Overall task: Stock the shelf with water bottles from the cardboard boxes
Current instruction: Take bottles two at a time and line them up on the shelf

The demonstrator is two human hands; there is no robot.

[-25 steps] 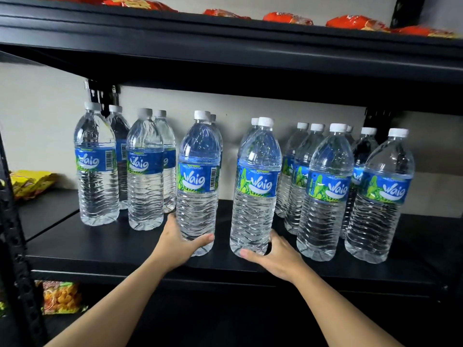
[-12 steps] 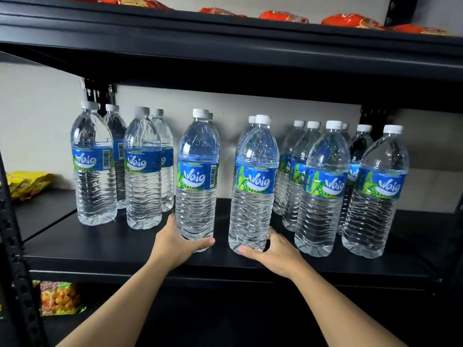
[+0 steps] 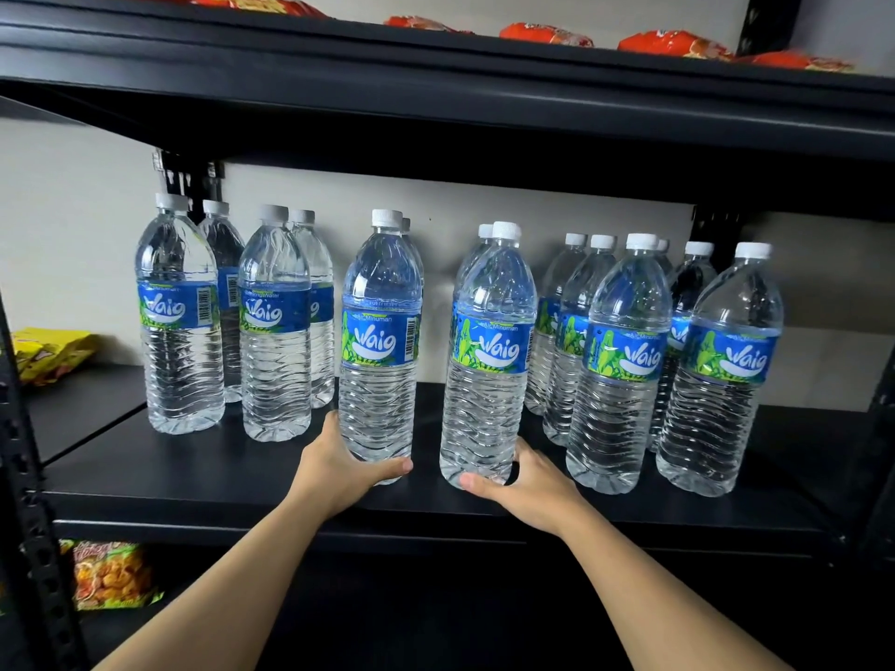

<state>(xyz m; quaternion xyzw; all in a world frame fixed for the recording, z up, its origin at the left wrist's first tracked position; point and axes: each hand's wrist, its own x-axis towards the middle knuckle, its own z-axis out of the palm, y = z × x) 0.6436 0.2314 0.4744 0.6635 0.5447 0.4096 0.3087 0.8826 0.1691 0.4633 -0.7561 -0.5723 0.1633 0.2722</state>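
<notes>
Low down, left hand (image 3: 339, 469) wraps left bottle (image 3: 380, 341); right hand (image 3: 525, 486) wraps right bottle (image 3: 489, 351).

Centre: a lane of bare shelf (image 3: 428, 428) runs back to the wall between the left-held bottle (image 3: 380, 380) and the right-held bottle (image 3: 486, 394).
Lower left: open strip of shelf in front of the left four bottles (image 3: 273, 331).
Right: six bottles (image 3: 624, 355) packed close — no way through.
Far right: bare shelf beside the last bottle, up to the right frame post (image 3: 879, 428).
Top: upper shelf (image 3: 436, 104) hangs over the caps — a low band of clearance.
</notes>
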